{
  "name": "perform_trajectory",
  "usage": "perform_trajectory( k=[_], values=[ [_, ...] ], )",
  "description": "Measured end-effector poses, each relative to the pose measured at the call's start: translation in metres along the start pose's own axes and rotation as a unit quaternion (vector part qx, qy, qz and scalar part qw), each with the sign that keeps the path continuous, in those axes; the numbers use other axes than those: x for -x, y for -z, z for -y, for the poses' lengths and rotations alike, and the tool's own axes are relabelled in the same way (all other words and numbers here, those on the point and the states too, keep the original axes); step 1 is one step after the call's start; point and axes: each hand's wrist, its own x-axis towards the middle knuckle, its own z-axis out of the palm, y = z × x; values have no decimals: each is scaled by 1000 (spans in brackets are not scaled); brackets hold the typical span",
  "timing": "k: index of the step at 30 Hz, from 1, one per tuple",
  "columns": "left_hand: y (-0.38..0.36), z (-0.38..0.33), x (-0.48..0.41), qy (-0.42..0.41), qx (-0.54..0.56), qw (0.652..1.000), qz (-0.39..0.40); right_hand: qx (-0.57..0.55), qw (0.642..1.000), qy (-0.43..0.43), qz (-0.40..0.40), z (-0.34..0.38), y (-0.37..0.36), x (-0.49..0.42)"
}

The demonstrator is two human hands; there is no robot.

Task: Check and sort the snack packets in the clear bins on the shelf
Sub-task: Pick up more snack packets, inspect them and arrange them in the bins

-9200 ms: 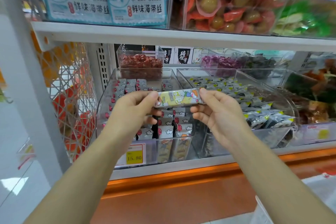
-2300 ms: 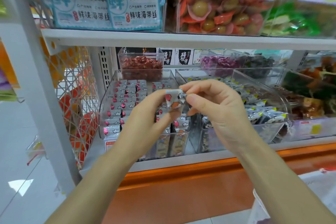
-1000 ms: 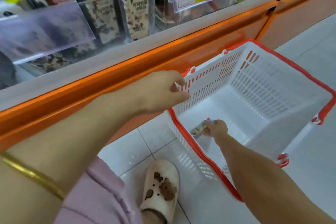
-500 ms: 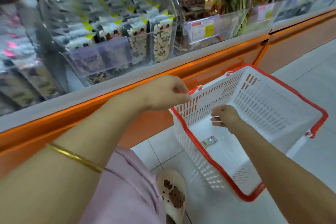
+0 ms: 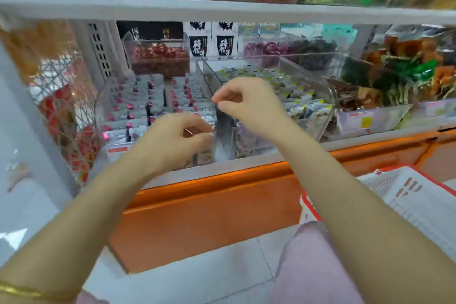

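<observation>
Clear plastic left bin, shelf front edge: silver-pink snack packets. Right bin: grey-yellow packets. Left hand at the left bin's front wall, fingers curled, grasp lost in blur. Right hand over the divide, fingers loosely curled, empty. White basket lower right.

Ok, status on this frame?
Right hand empty, loosely curled; left hand blurred, grip unclear. Snack packets sit in the clear bins. Basket at right, nothing blocking.

Grey shelf, clear bins, seemingly touching
</observation>
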Motion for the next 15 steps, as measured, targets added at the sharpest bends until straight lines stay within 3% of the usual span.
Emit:
perform_trajectory(
  k=[4, 8, 15],
  values=[
    [18, 19, -9, 30, -38, 996, -80, 182, 979, 54, 69, 2, -25, -31],
    [19, 30, -17, 30, -28, 992, -119, 282, 948, 77, 126, -8, -39, -34],
    [12, 37, -19, 30, 34, 990, -135, 162, 981, 67, 84, -11, -33, -34]
  ],
)
